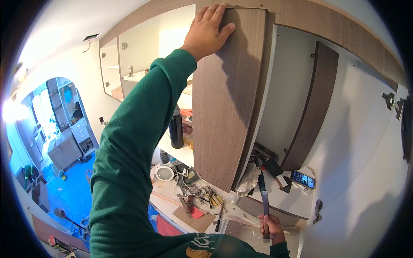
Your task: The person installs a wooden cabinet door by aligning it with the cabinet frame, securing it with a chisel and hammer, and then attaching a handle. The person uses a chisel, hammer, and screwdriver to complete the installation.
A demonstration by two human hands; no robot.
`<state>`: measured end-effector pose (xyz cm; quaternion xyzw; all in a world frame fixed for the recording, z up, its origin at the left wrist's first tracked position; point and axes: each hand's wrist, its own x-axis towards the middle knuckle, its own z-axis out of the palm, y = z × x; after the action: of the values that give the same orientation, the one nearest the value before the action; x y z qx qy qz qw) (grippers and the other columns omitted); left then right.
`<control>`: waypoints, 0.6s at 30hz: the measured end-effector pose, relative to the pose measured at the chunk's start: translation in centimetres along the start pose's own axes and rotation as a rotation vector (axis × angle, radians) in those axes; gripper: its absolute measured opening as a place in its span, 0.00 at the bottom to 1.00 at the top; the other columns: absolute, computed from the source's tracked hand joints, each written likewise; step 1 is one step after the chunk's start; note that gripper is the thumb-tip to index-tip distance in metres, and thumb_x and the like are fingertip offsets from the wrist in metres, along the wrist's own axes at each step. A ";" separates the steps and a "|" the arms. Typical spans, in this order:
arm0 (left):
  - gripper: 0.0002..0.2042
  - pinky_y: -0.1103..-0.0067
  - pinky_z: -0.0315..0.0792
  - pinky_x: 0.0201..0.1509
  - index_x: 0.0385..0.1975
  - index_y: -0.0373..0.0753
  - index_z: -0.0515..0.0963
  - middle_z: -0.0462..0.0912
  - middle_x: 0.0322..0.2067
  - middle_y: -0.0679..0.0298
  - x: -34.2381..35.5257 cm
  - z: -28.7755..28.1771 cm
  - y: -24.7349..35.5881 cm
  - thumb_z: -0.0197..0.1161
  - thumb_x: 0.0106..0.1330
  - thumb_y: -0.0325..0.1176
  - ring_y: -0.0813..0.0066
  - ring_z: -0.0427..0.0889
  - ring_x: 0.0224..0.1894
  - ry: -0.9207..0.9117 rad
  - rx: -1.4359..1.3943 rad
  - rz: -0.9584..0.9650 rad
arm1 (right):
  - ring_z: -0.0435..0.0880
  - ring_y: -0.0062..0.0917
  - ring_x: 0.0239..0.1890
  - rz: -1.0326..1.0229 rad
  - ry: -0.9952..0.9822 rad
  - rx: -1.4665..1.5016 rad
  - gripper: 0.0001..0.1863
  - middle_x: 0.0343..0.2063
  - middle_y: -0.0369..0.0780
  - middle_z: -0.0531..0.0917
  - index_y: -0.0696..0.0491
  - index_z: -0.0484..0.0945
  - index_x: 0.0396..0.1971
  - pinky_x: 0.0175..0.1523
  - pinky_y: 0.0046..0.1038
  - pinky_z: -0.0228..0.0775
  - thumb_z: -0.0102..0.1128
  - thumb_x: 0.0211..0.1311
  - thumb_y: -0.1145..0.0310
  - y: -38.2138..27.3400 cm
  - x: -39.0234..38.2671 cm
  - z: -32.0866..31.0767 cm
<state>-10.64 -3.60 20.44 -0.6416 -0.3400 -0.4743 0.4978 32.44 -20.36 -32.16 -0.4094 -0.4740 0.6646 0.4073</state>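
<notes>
My left hand (208, 31), at the end of a green sleeve, presses flat against the top of a brown wood-grain cabinet door (226, 103) that hangs on an upper cabinet. Far below, near the lower edge, my right hand (271, 228) grips the handle of a hammer (263, 200) whose dark head points up toward the door's bottom corner. Behind the door, the white cabinet interior (286, 86) is open. A second dark door panel (312, 107) stands further right.
A cluttered worktop (193, 189) below holds hand tools, a white round fitting, a dark bottle (176, 129), cardboard and rags. A phone with a lit screen (303, 179) lies on the cabinet floor. Hinge plates (389, 101) sit on the white side panel. A blue-floored room opens at left.
</notes>
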 end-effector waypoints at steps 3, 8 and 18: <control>0.36 0.60 0.48 0.81 0.75 0.36 0.57 0.59 0.74 0.48 -0.5 0.7 0.5 0.47 0.77 0.57 0.43 0.49 0.78 0.011 -0.054 -0.029 | 0.75 0.23 0.16 0.032 -0.047 0.019 0.22 0.18 0.38 0.77 0.60 0.79 0.46 0.23 0.27 0.70 0.56 0.76 0.52 2.0 0.9 -0.4; 0.29 0.59 0.70 0.69 0.67 0.30 0.67 0.72 0.64 0.43 -0.6 1.8 1.4 0.50 0.79 0.49 0.51 0.72 0.67 0.144 0.224 0.021 | 0.76 0.23 0.17 0.013 -0.087 0.025 0.25 0.20 0.38 0.77 0.60 0.79 0.47 0.22 0.27 0.70 0.60 0.73 0.49 1.5 2.8 -0.1; 0.40 0.60 0.41 0.82 0.76 0.28 0.49 0.45 0.77 0.40 -7.7 0.9 6.2 0.45 0.78 0.57 0.45 0.41 0.80 -0.221 -0.038 -0.208 | 0.76 0.21 0.18 0.026 -0.272 0.091 0.23 0.21 0.37 0.78 0.60 0.79 0.47 0.24 0.25 0.70 0.61 0.73 0.52 0.6 4.3 -1.2</control>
<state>-7.22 -4.14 11.09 -0.6605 -0.4482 -0.4561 0.3935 32.00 -16.14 -33.68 -0.3026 -0.4888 0.7400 0.3491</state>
